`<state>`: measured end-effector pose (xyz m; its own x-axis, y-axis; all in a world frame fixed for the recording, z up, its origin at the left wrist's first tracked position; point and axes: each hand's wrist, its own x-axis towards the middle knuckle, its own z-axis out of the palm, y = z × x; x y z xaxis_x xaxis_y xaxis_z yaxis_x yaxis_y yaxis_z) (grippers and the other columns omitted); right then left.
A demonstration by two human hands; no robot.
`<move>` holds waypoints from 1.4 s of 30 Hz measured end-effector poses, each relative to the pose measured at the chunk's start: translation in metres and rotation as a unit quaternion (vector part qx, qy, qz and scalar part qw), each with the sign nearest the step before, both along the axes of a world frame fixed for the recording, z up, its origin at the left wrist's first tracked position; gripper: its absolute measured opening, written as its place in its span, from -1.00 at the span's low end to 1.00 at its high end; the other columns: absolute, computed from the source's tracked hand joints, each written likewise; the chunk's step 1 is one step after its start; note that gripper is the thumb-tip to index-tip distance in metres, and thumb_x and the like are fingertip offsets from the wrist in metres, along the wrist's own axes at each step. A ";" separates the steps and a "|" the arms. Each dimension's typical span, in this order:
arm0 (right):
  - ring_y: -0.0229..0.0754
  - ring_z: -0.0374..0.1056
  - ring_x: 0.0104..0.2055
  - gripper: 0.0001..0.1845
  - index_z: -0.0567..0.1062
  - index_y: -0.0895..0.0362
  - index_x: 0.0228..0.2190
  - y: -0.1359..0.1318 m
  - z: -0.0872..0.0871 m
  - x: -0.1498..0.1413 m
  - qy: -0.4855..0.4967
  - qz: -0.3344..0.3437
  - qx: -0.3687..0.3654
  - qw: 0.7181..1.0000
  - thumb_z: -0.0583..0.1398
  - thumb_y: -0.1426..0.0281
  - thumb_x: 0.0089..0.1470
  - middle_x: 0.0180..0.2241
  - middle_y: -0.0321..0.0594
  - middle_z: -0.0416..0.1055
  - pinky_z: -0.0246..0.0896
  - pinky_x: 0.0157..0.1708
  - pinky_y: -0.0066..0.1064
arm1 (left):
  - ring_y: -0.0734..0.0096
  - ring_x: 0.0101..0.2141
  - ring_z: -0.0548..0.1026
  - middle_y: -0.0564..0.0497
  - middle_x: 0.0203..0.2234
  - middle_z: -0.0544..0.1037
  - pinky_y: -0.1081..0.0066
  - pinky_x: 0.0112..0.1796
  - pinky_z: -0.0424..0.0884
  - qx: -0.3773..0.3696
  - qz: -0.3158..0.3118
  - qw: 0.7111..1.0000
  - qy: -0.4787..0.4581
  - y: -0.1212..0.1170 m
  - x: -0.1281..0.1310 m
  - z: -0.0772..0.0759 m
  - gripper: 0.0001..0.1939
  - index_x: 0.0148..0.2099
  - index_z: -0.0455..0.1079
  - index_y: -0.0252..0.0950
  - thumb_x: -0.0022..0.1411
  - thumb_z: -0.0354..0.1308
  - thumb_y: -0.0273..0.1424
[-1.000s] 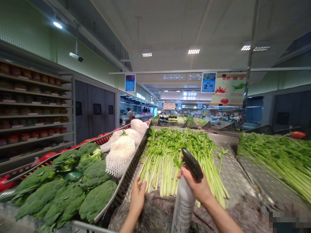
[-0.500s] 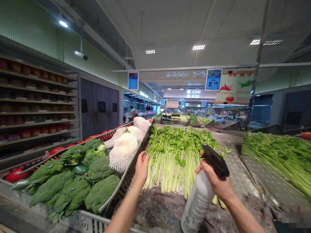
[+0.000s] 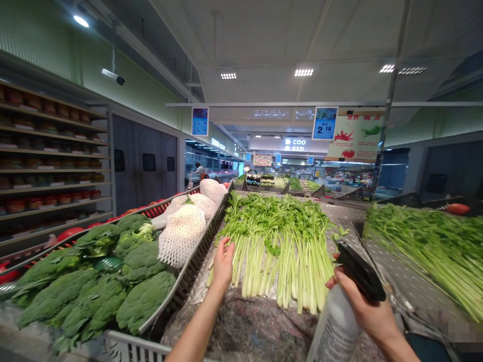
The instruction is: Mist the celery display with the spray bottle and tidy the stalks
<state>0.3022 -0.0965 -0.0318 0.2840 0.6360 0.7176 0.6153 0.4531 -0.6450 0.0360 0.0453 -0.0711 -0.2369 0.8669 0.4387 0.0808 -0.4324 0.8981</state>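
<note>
My right hand [image 3: 364, 301] is wrapped round the neck of a white spray bottle [image 3: 335, 327] with a black trigger head. The bottle stands tilted near the right side of the celery, its lower end cut off by the frame edge. A wide row of celery [image 3: 279, 241] lies on a metal display surface, leaves away from me and pale stalk ends towards me. My left hand [image 3: 224, 259] is at the left edge of the celery, fingers loosely bent and apart, holding nothing. Whether its fingertips touch the stalks I cannot tell.
A grey crate [image 3: 151, 347] at the left holds broccoli [image 3: 145, 299] and pale vegetables in white foam nets [image 3: 183, 234]. A greyish cloth [image 3: 245, 327] lies before the celery. At the right, a mirror [image 3: 411, 261] reflects greens. Price signs [image 3: 325, 123] hang above.
My right hand has moved right with the spray bottle, uncovering more celery stalks. My left hand has shifted slightly right over the celery's edge. The view has turned a little to the right.
</note>
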 end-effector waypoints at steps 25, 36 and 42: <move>-0.11 0.36 -0.44 -0.76 0.44 0.13 -0.58 0.000 -0.011 0.019 0.042 -0.054 0.024 0.997 0.15 0.21 -0.16 -0.53 -0.18 0.43 0.27 -0.43 -0.38 | 0.28 -0.18 0.35 -0.10 -0.18 0.36 0.29 -0.20 0.28 -0.012 -0.010 1.000 0.005 0.007 0.003 -0.006 -0.61 -0.11 0.23 -0.31 0.05 -0.06 -0.19; -0.11 0.37 -0.41 -0.76 0.45 0.15 -0.56 -0.012 -0.014 0.038 0.059 -0.141 0.007 0.988 0.15 0.22 -0.15 -0.50 -0.19 0.44 0.25 -0.38 -0.37 | 0.27 -0.06 0.28 -0.09 -0.09 0.33 0.25 -0.05 0.15 0.042 -0.007 0.999 -0.001 0.013 0.013 0.019 -0.61 -0.07 0.21 -0.27 0.11 -0.12 -0.18; -0.11 0.36 -0.48 -0.73 0.45 0.17 -0.46 -0.008 -0.008 0.035 0.109 -0.147 0.038 0.982 0.16 0.22 -0.17 -0.56 -0.20 0.43 0.25 -0.48 -0.39 | 0.28 -0.06 0.28 -0.08 -0.09 0.32 0.24 -0.03 0.14 0.057 -0.005 0.998 0.022 0.010 0.012 0.021 -0.61 -0.06 0.20 -0.26 0.12 -0.14 -0.18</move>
